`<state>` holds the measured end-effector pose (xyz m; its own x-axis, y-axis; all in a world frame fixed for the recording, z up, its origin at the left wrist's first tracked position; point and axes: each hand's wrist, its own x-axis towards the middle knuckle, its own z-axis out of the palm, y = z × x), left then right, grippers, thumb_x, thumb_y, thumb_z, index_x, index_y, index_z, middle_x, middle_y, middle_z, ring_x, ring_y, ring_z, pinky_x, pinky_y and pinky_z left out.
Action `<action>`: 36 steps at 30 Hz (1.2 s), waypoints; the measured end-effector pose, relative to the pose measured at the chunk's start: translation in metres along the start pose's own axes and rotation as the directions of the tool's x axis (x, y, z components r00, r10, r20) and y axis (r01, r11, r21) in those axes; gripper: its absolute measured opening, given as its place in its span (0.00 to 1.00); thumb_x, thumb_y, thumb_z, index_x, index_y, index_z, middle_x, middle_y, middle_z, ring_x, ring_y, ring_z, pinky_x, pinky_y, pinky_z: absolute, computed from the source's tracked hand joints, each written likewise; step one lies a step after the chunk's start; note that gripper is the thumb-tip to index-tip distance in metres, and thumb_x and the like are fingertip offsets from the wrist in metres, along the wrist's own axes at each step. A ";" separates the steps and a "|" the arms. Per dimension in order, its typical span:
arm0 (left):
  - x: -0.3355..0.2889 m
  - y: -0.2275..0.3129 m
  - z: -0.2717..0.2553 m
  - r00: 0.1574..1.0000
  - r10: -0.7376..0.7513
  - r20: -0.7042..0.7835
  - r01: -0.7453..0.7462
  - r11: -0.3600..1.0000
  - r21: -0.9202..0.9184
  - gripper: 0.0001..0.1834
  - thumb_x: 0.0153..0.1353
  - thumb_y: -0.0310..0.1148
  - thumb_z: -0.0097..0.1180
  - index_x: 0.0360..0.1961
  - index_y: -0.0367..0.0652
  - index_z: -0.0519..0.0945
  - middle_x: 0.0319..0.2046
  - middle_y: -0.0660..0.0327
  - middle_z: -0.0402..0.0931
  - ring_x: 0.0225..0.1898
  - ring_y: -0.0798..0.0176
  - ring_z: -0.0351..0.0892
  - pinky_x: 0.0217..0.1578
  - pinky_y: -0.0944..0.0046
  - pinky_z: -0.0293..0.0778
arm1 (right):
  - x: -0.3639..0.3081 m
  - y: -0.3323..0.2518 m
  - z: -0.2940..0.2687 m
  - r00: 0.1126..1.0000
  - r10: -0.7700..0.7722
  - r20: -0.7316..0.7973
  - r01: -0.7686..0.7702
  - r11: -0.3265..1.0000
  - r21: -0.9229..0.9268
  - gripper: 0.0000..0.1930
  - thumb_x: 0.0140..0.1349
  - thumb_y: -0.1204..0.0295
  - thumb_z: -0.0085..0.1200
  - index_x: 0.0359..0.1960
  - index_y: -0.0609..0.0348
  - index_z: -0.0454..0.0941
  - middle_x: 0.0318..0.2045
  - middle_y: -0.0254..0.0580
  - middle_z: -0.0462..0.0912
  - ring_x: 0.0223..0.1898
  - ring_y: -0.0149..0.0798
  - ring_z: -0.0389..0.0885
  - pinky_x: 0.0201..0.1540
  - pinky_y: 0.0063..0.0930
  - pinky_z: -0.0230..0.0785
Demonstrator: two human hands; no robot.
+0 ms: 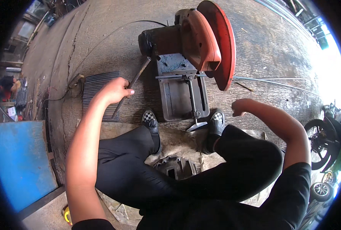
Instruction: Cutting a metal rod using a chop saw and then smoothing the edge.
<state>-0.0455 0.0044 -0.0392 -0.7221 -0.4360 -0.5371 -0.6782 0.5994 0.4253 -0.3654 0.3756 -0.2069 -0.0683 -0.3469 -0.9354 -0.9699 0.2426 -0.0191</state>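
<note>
My left hand (116,91) is closed around a short metal rod (139,74), which slants up toward the motor end of a red cut-off saw (205,40). Just under this hand lies a row of cut metal rods (92,85), side by side on the floor. The saw's round red guard (229,46) stands up over its grey metal base (172,100). A clamp screw with a handle (193,96) runs along that base. To the right of the base, my right hand (242,107) hangs in the air with curled fingers and nothing visible in them. A long thin rod (262,79) crosses the saw base and reaches far right.
A dark metal casting (175,167) sits between my legs. My checkered shoes (149,117) flank the saw base. A cable (113,30) curves across the worn floor. At left is a blue panel (21,161); at right, a motorcycle wheel (319,143). Another person (9,85) is at far left.
</note>
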 end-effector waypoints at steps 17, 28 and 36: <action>-0.015 -0.013 -0.002 0.996 0.086 0.016 -0.085 0.996 -0.035 0.13 0.59 0.35 0.60 0.29 0.33 0.82 0.24 0.54 0.82 0.28 0.62 0.80 0.35 0.60 0.72 | 0.090 -0.211 0.046 0.718 0.670 -0.189 0.019 0.252 0.968 0.34 0.47 0.43 0.60 0.44 0.64 0.81 0.42 0.58 0.83 0.48 0.56 0.81 0.51 0.46 0.72; -0.020 -0.018 -0.006 0.999 0.044 -0.013 -0.045 0.998 -0.052 0.13 0.60 0.35 0.60 0.31 0.31 0.82 0.25 0.56 0.82 0.31 0.64 0.79 0.38 0.63 0.71 | 0.079 -0.221 0.032 0.513 0.788 -0.341 0.020 0.387 0.922 0.32 0.47 0.42 0.62 0.40 0.59 0.76 0.37 0.51 0.85 0.43 0.51 0.83 0.49 0.45 0.71; -0.014 -0.018 -0.005 0.998 0.058 0.019 -0.057 0.998 -0.035 0.14 0.60 0.36 0.60 0.31 0.31 0.82 0.26 0.56 0.82 0.31 0.65 0.79 0.39 0.63 0.71 | 0.064 -0.218 0.019 0.558 0.742 -0.372 0.029 0.430 0.902 0.25 0.49 0.48 0.64 0.35 0.60 0.81 0.34 0.50 0.85 0.39 0.50 0.85 0.43 0.41 0.75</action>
<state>-0.0243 -0.0031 -0.0359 -0.7575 -0.3879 -0.5251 -0.6401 0.5996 0.4803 -0.1538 0.3179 -0.2691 -0.8448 -0.3500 -0.4048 -0.2084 0.9119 -0.3537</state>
